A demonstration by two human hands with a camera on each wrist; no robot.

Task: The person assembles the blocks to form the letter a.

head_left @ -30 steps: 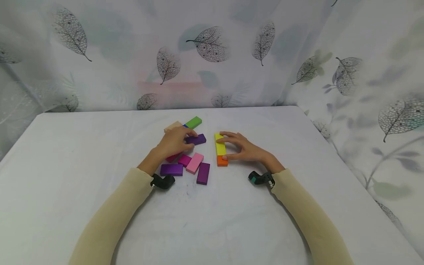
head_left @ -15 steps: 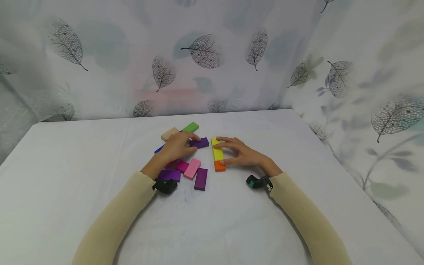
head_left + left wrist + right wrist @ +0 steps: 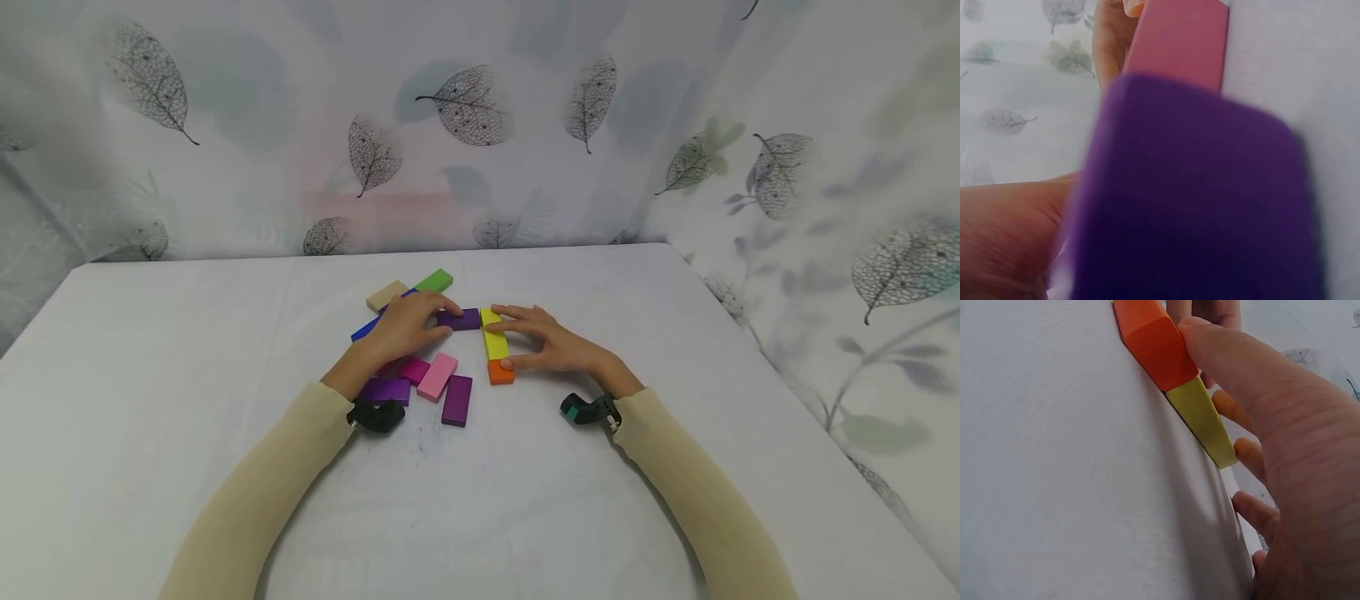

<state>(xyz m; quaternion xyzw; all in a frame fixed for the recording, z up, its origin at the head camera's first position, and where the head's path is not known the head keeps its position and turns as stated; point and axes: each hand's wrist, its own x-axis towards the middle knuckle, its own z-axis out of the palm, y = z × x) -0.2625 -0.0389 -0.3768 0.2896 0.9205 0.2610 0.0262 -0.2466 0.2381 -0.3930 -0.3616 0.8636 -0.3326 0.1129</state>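
Observation:
My left hand pinches the left part of a dark purple block between thumb and fingers. That block's right end meets the far end of a yellow block. An orange block sits against the yellow one's near end, making a line. My right hand rests at their right side, its thumb touching the orange block and its slightly bent fingers lying on the yellow block. In the right wrist view, the thumb presses the orange block. The left wrist view is mostly filled by a nearby purple block.
Near my left hand lie a pink block, a magenta block, a plum block and a violet block. Behind are a green block, a tan block and a blue block. A white cloth covers the table.
My left hand has slid the dark purple block to the right and straightened it, bringing its end up to the yellow block. The right hand stays on the yellow and orange blocks.

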